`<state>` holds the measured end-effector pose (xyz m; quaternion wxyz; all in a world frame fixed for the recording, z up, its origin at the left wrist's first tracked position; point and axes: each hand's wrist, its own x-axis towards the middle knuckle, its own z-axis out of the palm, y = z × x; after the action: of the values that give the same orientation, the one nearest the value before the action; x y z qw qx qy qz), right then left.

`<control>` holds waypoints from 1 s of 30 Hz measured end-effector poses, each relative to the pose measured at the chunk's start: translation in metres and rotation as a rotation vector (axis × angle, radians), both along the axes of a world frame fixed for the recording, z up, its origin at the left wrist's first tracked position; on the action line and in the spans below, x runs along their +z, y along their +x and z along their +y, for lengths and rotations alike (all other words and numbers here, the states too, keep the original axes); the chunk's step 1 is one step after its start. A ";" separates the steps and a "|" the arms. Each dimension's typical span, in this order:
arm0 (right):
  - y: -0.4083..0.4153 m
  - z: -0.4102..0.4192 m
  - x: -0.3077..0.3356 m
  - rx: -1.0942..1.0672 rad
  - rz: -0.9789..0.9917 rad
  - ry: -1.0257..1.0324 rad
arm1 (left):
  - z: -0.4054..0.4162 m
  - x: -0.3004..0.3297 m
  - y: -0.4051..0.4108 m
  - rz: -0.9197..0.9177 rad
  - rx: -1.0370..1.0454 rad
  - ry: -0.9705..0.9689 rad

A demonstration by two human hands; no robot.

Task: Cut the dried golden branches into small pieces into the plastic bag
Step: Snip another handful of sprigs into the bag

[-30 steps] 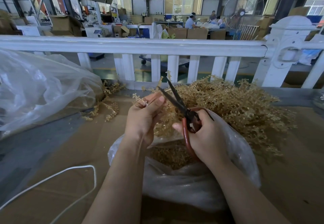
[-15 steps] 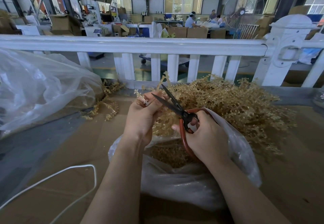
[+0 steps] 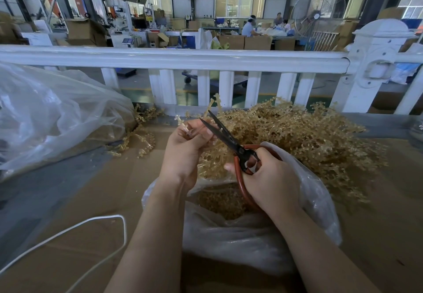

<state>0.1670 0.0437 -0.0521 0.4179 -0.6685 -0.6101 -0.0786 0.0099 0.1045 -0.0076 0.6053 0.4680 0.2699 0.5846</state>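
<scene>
Since a second ago our scissors (image 3: pixel 225 136) had narrowed, blades pointing up-left from our gripping right hand (image 3: pixel 271 179). Our left hand (image 3: pixel 185 149) pinched a branch (image 3: pixel 211 107) above the plastic bag (image 3: pixel 318 197). We worked on a cardboard table (image 3: pixel 87 203) by a white railing (image 3: pixel 174 58) in a warehouse.

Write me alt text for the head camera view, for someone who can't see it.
A person's right hand works red-handled scissors, blades open, at a golden branch gripped by the left hand. Below the hands sits an open plastic bag of cut pieces, with a pile of golden branches behind on the cardboard-covered table.

Right hand (image 3: pixel 272 178) hides lower scissors (image 3: pixel 231 141) handle. Large clear bag (image 3: pixel 57 118) cut off at left edge. Distant workers (image 3: pixel 250 28) too small to read.
</scene>
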 end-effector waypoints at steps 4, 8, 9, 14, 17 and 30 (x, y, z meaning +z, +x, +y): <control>0.000 0.000 -0.001 0.022 0.002 0.018 | 0.001 0.000 -0.001 0.002 -0.002 0.010; 0.000 0.000 -0.001 0.029 0.010 0.019 | 0.000 0.000 -0.001 0.012 0.002 0.030; 0.001 0.000 -0.001 0.027 0.013 0.021 | 0.000 0.000 -0.001 0.012 0.004 0.033; 0.001 0.001 -0.002 0.012 0.009 0.042 | 0.000 0.000 -0.001 0.009 0.022 0.036; 0.000 0.001 -0.001 0.001 0.005 0.051 | 0.000 0.000 -0.001 0.007 0.030 0.032; 0.002 0.005 -0.007 -0.038 -0.046 0.042 | 0.002 -0.004 0.002 0.022 0.063 -0.003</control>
<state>0.1694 0.0486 -0.0593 0.4162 -0.6692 -0.6048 -0.1146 0.0115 0.1070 -0.0111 0.5843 0.4649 0.2921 0.5977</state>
